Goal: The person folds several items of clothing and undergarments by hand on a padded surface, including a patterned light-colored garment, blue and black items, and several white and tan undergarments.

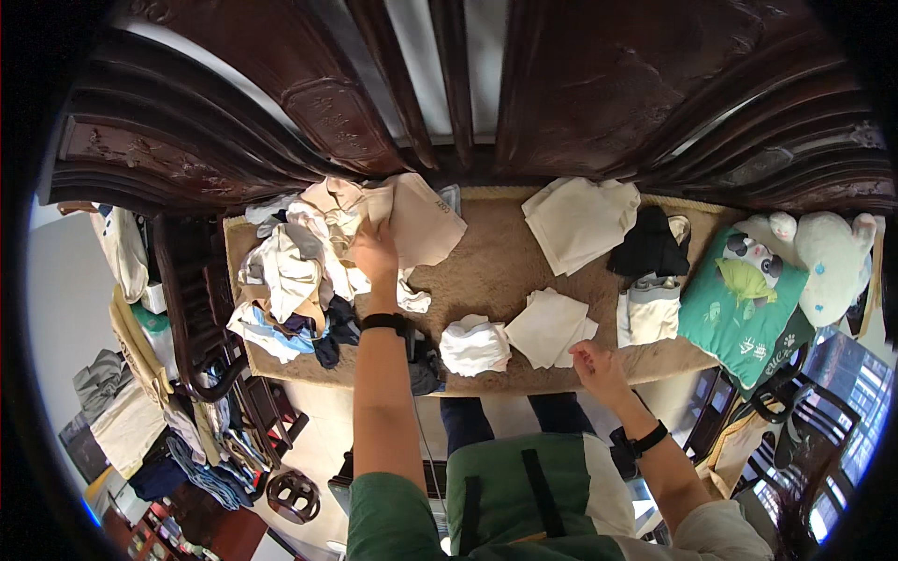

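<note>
My left hand point(374, 254) reaches to the far left of the bench and is closed on a beige garment point(426, 224), which lies partly spread at the edge of a heap of crumpled clothes point(285, 271). My right hand point(601, 370) is near the front edge, its fingers loosely bent and apart, with nothing in them. Just left of it lies a folded cream cloth point(550, 327). Beside that sits a small white folded bundle point(475, 346). A larger cream folded stack point(582, 222) rests farther back.
The brown padded bench point(486, 271) has a carved dark wood backrest point(599, 84). At right are a black garment point(647, 245), a cream folded piece point(650, 310), a green pillow point(739, 309) and a white plush toy point(828, 266). More clothes point(201, 449) hang at the left.
</note>
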A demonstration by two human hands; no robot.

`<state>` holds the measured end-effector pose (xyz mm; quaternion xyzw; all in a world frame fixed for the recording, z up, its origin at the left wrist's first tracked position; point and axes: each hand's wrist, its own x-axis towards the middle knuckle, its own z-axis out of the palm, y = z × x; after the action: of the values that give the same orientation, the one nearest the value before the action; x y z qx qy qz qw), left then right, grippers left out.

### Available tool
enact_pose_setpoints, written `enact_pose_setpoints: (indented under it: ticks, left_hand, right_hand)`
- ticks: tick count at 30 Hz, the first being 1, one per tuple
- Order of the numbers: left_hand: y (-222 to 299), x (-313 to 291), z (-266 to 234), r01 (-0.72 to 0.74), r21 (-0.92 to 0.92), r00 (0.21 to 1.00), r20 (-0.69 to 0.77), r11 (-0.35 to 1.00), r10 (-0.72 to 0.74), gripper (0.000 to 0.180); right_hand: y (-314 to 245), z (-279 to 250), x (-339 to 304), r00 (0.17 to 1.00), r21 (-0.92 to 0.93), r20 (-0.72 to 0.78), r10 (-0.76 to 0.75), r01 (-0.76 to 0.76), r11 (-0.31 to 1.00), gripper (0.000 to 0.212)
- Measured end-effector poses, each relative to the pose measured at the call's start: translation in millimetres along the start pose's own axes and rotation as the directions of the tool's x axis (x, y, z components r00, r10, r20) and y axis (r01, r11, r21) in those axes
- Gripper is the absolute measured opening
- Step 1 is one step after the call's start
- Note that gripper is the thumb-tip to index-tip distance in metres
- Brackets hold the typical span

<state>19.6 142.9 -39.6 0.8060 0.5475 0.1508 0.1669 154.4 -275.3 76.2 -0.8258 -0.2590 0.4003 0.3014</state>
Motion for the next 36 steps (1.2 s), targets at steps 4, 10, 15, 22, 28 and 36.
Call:
enact_pose_setpoints:
  ticks: [4, 10, 15, 22, 28, 36]
  left_hand:
    - [-0.6, 0.8, -41.8, -0.106, -0.469, 0.988, 0.049, 0.877, 0.146, 0.018]
    - [43.4, -35.1, -187.0, 0.538, -0.661, 0.655, 0.719, 0.523, 0.235, 0.025]
    - [12.4, -48.0, -258.1, 0.602, -0.555, 0.365, 0.831, 0.574, 0.420, 0.033]
    - [-2.8, -20.7, -292.0, 0.743, -0.356, 0.040, 0.869, 0.567, 0.493, 0.035]
    - [19.9, -19.7, -312.0, 0.846, -0.250, -0.022, 0.866, 0.471, 0.499, 0.037]
    - [47.2, -22.1, -285.0, 0.955, -0.175, 0.275, 0.825, -0.239, 0.494, 0.063]
  right_hand:
    - [-45.6, 28.0, 6.6, 1.000, 0.097, 0.011, -0.022, 0.020, 0.995, 0.018]
    - [-160.9, 31.6, 49.9, 0.931, 0.099, -0.230, -0.282, 0.311, 0.945, 0.069]
    - [-225.8, 30.9, 66.0, 0.865, -0.058, -0.024, -0.501, 0.499, 0.864, 0.082]
    - [-257.6, 47.2, 22.5, 0.870, 0.372, 0.077, -0.488, 0.429, 0.823, 0.072]
    - [-283.9, 42.2, -2.5, 0.856, 0.424, 0.371, -0.360, 0.189, 0.886, 0.057]
    - [-252.7, 47.3, -32.1, 0.968, 0.692, 0.201, -0.149, -0.033, 0.721, 0.035]
